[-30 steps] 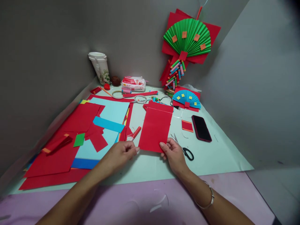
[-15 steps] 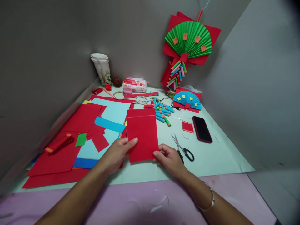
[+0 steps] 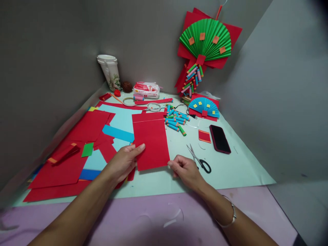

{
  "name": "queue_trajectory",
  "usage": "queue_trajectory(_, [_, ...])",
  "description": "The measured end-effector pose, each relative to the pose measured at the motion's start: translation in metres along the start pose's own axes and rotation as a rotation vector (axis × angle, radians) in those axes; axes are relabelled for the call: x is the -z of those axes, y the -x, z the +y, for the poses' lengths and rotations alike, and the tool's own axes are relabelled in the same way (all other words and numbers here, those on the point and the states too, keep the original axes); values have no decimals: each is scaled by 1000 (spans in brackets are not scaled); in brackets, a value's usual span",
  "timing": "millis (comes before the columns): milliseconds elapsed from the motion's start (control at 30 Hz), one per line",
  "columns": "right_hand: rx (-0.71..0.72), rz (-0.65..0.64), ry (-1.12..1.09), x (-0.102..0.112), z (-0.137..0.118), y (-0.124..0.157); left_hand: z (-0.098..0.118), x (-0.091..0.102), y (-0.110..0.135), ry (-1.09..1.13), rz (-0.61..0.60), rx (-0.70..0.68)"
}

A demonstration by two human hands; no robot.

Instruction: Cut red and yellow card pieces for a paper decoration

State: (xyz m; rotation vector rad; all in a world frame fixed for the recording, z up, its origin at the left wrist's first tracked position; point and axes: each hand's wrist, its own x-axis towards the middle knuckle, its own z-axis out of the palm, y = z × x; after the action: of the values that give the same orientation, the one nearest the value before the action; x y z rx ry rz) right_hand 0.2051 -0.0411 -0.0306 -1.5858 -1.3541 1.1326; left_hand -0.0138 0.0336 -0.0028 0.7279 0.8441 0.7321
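Note:
A rectangular sheet of red paper [image 3: 151, 143], with a crease line across its upper part, is held up over the table. My left hand [image 3: 124, 160] grips its left edge, thumb on the front face and fingers behind. At the lower right corner, my right hand [image 3: 185, 171] pinches the sheet between thumb and curled fingers. Scissors with black handles [image 3: 198, 159] lie partly open just beyond my right hand. Left of the sheet are layered red papers [image 3: 58, 171], a blue paper strip [image 3: 118, 133] and a small green paper piece [image 3: 87, 149].
Behind the sheet lie several small rolled paper tubes [image 3: 176, 119] and tape rolls [image 3: 153, 107]. A phone [image 3: 219, 139] and a blue pleated fan [image 3: 204, 106] are at right. A tissue pack [image 3: 146, 90] and white cup [image 3: 110, 70] stand at back; a green fan [image 3: 208, 39] hangs on the wall.
The red sheet has shifted slightly left and up and tilted a little, with my left hand moving along. My right hand now holds only its corner.

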Motion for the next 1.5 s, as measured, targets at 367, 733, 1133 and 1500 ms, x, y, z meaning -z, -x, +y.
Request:
queue_trajectory(367, [-8,246,945,82,20,44,0,5,-10,-3,42,58])
queue_trajectory(733, [-41,220,1087,61,7,36,1,4,-11,-6,19,64])
queue_trajectory(1133, [-228,-234,-317,58,0,43,12,9,-5,26,126,-3])
queue_trajectory(1500, [-224,-335,-316,38,-3,46,23,8,3,-14,170,-73])
